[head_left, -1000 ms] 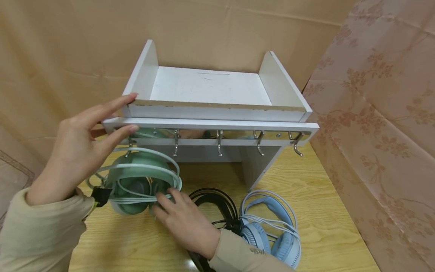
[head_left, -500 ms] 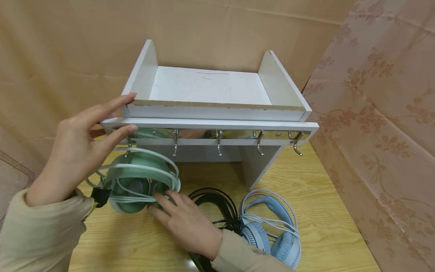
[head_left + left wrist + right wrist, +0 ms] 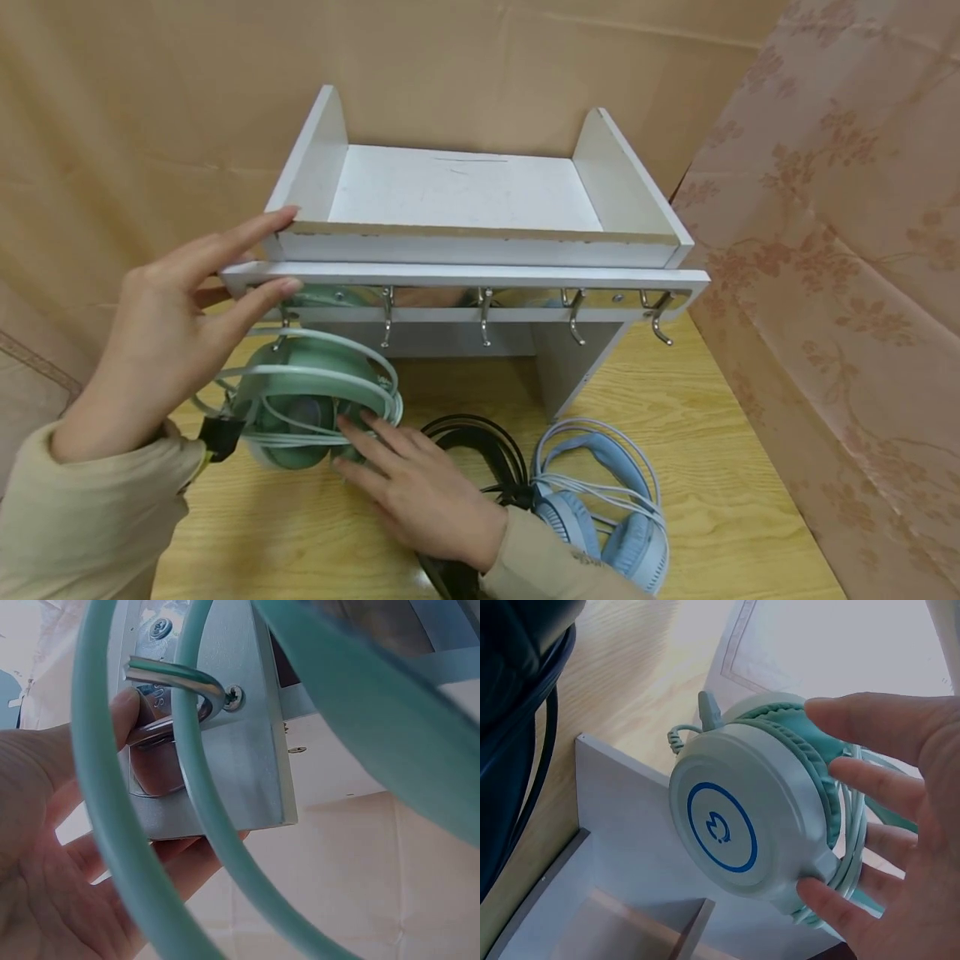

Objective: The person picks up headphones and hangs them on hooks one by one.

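Observation:
Green headphones (image 3: pixel 311 357) hang at the leftmost metal hook (image 3: pixel 161 673) of a white shelf. One of their thin headband tubes (image 3: pixel 191 735) runs inside the hook's curve in the left wrist view. My left hand (image 3: pixel 176 308) grips the left end of the hook board (image 3: pixel 450 275), thumb in front and other fingers behind. Spread fingers of my right hand (image 3: pixel 423 492) touch the ear cup (image 3: pixel 742 810) and the bundled cable (image 3: pixel 851 832) wound beside it. The headphones' far ear cup is mostly hidden.
Black headphones (image 3: pixel 480 446) and light blue headphones (image 3: pixel 633 533) lie on the wooden table (image 3: pixel 720 492), right of my right hand. Several more hooks (image 3: pixel 485 317) line the board. Fabric curtains (image 3: pixel 840 250) stand behind and to the right.
My right hand has shifted slightly and its fingers look a little straighter at the ear cup. The left hand keeps its grip, and the green headphones hang nearly still.

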`<state>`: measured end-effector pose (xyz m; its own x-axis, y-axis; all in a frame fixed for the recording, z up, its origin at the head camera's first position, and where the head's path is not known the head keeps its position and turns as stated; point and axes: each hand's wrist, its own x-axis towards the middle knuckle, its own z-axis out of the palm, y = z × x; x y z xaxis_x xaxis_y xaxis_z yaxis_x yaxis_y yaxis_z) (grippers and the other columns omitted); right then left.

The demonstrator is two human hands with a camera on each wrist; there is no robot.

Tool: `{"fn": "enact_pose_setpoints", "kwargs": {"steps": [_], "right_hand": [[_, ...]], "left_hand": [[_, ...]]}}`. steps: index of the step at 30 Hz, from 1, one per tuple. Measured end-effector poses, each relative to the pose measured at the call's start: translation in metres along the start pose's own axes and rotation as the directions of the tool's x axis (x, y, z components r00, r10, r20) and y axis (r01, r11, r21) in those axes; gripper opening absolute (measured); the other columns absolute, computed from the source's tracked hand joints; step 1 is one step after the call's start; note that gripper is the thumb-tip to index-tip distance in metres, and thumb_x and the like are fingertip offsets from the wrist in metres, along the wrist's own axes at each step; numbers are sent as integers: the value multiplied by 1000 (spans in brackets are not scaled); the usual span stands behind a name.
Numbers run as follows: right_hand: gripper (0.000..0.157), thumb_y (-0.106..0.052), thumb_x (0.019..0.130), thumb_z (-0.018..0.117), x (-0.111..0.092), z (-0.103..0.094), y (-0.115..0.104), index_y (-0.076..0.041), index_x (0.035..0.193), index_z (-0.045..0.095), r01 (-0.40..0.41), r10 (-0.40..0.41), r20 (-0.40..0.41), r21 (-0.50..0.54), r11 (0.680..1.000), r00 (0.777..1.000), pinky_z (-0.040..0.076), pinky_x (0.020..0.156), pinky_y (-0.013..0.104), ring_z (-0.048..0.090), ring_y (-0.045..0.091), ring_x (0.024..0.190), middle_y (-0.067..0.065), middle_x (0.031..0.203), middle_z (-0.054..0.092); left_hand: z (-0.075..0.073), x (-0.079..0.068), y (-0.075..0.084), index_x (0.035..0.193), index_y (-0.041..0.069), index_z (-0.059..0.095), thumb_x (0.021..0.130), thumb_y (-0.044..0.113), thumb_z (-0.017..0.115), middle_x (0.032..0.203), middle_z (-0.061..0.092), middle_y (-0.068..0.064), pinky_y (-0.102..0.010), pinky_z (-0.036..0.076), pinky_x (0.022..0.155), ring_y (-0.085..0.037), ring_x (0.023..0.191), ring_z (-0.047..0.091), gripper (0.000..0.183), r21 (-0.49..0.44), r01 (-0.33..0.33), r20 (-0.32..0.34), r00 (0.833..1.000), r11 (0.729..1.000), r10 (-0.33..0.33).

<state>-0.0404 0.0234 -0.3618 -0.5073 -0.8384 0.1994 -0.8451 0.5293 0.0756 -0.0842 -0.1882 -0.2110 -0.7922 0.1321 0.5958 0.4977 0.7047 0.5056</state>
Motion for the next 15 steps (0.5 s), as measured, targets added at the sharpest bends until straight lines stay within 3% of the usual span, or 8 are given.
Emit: {"fn": "enact_pose_setpoints", "kwargs": {"steps": [5,15], "right_hand": [[59,-33,92,56,-4,-3,3,-26,145,31,33,-33,16,-1,999,999,39,107,30,19,20,142,5,157,10],[59,-25,91,60,-10,-10,8,-25,144,34,74,-74,-32,-7,997,997,38,110,31,20,19,142,2,154,23]], "left_hand": [[0,-1,-1,130,34,52,78,5,73,119,63,-4,4,43,77,19,91,51,63,7,-7,0,1000,1000,7],[1,0,-2,130,34,52,78,5,72,123,62,-7,3,43,77,20,90,51,63,-1,-3,-2,1000,1000,3]]}}
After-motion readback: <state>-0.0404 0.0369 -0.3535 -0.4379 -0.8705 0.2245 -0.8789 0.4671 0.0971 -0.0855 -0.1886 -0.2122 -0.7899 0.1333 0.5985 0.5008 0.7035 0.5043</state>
